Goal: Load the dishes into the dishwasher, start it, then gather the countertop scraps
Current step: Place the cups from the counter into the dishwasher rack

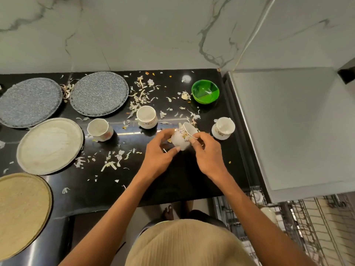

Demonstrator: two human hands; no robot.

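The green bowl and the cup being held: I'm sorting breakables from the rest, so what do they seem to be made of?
The green bowl looks like translucent plastic: light passes through its wall and the rim glints. The cup held in both hands, left and right, looks like glazed ceramic or porcelain: opaque white, glossy, with a printed floral pattern and a thin rim line. Treat that one as breakable.

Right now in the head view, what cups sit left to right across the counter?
Leftmost cup → second cup → floral cup held in left hand and right hand → rightmost cup.
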